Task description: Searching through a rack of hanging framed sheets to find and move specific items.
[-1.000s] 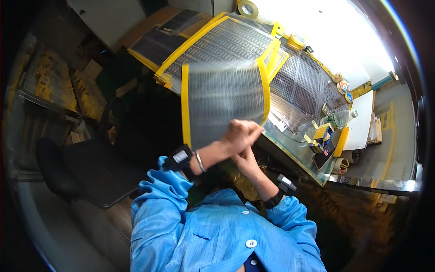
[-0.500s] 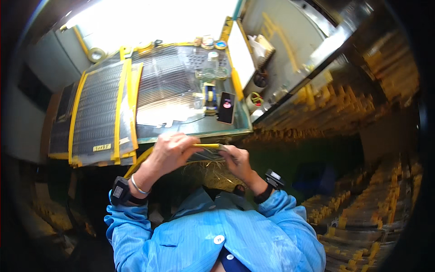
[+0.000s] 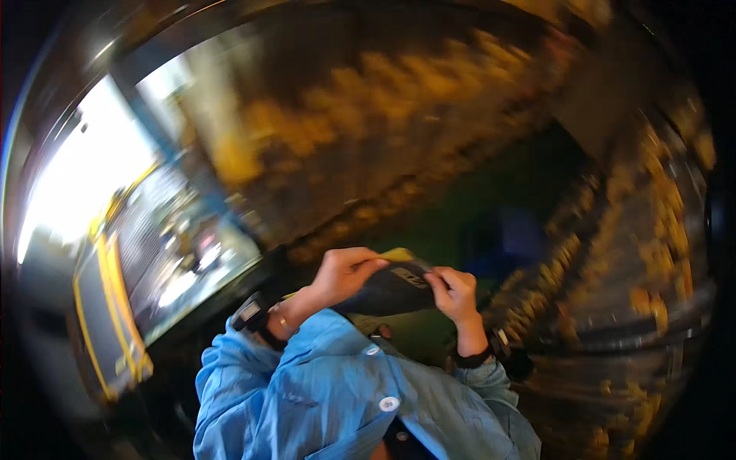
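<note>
In front of my chest hangs a dark, flexible sheet [image 3: 383, 295] with a yellow strip along its upper edge and a pale label near its right side. My left hand [image 3: 341, 274] pinches the yellow upper edge between thumb and fingers. At the sheet's upper right corner, my right hand [image 3: 458, 293] is closed on it in the same way. The top edge bows upward between the two hands. Its lower part is dark and partly hidden by my blue sleeve and shirt.
To the left is a brightly lit glass-topped table [image 3: 165, 314], blurred, with small items on it. Yellow-edged sheets [image 3: 115, 307] overhang its near left end. Racks of yellow-tabbed sheets [image 3: 652, 307] fill the right; more run along the far side. A dark blue object [image 3: 502, 236] sits low beyond my right hand.
My view and body have turned right, so the lit table has shifted to the left. Both hands still grip the sheet, now away from the table, with more of its dark face showing.
</note>
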